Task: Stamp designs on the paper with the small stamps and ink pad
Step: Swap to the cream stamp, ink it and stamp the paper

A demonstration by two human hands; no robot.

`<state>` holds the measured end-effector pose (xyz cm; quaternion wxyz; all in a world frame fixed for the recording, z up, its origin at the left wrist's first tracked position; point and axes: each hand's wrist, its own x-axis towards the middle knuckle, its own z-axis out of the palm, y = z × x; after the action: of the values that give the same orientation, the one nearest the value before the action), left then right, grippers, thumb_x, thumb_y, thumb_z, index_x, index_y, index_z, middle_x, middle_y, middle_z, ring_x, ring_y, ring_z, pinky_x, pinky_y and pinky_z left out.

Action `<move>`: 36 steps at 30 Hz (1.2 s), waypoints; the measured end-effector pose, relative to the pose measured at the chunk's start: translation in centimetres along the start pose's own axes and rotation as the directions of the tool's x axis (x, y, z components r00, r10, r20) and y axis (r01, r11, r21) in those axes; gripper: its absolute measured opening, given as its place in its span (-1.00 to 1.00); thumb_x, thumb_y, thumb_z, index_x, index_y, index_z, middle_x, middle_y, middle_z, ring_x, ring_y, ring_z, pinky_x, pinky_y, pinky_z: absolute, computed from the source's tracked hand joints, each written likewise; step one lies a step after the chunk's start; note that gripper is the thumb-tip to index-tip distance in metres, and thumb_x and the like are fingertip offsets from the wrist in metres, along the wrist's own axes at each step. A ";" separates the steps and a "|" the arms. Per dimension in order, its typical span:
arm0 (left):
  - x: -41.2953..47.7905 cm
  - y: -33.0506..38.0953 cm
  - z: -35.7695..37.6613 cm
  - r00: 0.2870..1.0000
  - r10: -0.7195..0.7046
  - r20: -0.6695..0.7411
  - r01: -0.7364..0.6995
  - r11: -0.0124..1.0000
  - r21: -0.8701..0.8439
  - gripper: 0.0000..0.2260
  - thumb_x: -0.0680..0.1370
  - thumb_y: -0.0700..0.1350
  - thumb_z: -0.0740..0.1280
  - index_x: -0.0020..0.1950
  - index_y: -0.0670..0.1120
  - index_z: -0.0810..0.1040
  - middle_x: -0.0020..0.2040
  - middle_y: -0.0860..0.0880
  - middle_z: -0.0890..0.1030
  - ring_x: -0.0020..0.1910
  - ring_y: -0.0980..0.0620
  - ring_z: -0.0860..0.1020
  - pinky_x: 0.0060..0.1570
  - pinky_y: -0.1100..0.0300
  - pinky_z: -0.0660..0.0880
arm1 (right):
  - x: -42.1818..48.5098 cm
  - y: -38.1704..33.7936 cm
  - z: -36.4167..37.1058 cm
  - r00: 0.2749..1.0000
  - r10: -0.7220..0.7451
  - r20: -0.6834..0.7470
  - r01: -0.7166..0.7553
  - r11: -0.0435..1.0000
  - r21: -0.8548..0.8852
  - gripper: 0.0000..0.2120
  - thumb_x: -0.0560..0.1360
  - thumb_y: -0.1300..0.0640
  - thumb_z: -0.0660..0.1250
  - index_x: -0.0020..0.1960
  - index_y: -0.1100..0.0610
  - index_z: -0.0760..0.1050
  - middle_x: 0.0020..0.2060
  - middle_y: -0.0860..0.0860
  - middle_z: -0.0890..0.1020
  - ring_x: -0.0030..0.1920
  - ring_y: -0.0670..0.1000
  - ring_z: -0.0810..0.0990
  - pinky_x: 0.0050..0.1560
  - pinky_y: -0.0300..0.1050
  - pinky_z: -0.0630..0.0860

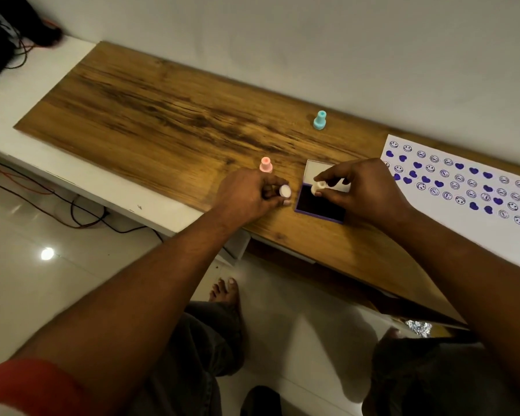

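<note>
- While the right hand [364,190] pinches the white stamp [318,187] between thumb and fingertips just over the ink pad [320,207], the step in hand looks to be inking. The stamp lies tilted, almost on its side. It wants turning face down, setting flat on the dark pad, a light even press, then a straight lift.
- The left hand [246,196] has its fingers curled round a small white round piece [285,191] with its flat face turned up. I cannot tell whether it is a cap or a second stamp. This hand sits just beside the pad's left edge and could steady the pad's rim, so the pad does not rise with the stamp.
- The paper [463,235] lies on the table [162,115] to the right of the pad, partly behind the right hand. It carries rows of purple hearts and smiley faces. Bare paper shows toward the near edge, so a new print would probably sit best there.
- The pad's lid [315,169] lies open behind the pad, under the right fingertips.
- A pink stamp [266,165] stands upright just behind the left hand. A teal stamp [319,120] stands upright well apart, near the wall.
- The right forearm crosses the paper's near corner, so a careless sweep could smear fresh ink.
</note>
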<state>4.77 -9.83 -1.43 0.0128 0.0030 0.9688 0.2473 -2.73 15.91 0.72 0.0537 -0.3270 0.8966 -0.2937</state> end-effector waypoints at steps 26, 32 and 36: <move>0.7 2.8 -1.3 0.997 0.055 -0.047 -0.053 0.997 0.053 -0.58 0.48 0.17 0.55 0.33 0.21 0.63 -0.23 0.22 0.59 0.03 0.14 0.64 -0.02 0.12 0.49 | -1.4 -1.0 1.6 0.996 -0.030 -0.080 0.020 0.992 -0.123 -0.69 0.55 0.03 0.50 0.28 0.04 0.67 0.07 0.05 0.76 0.04 0.05 0.73 0.01 -0.03 0.66; 1.5 5.8 -2.0 0.997 0.061 -0.047 -0.059 0.997 0.057 -0.66 0.51 0.12 0.54 0.27 0.21 0.66 -0.20 0.20 0.62 -0.13 0.16 0.60 -0.12 0.12 0.52 | -1.5 -1.5 0.5 0.994 0.047 -0.102 -0.054 0.997 -0.058 -0.71 0.56 0.01 0.49 0.27 0.03 0.69 0.04 -0.01 0.77 0.01 -0.03 0.72 0.02 -0.15 0.60; 2.4 8.2 -1.5 0.993 0.104 -0.063 -0.101 0.994 0.038 -0.84 0.54 0.10 0.52 0.10 0.23 0.66 -0.07 0.17 0.69 -0.02 0.12 0.63 -0.03 0.05 0.57 | -2.9 -1.0 -3.3 0.958 0.150 -0.243 -0.129 0.987 0.100 -0.73 0.50 -0.03 0.56 0.18 -0.01 0.72 -0.07 -0.14 0.77 -0.10 -0.24 0.70 -0.03 -0.30 0.59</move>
<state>2.29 -3.31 3.83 -0.0313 0.0450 0.9714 0.2310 -0.87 18.68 3.76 -0.0256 -0.2207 0.9041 -0.3651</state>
